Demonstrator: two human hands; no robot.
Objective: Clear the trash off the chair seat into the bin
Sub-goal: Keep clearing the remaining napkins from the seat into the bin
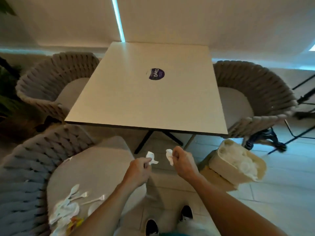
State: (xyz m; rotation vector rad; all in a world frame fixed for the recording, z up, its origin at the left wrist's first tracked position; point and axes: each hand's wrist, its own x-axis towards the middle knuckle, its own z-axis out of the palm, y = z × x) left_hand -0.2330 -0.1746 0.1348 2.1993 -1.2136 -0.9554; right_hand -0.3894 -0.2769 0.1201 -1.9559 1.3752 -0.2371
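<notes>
Both hands pinch paper scraps

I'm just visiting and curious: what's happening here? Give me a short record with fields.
left hand: left hand pinches a white crumpled tissue
right hand: right hand pinches a second tissue scrap
chair seat: chair seat has plastic spoons and wrappers on it
bin: beige bin on the floor to the right, white trash inside
table: square table with a purple sticker
</notes>
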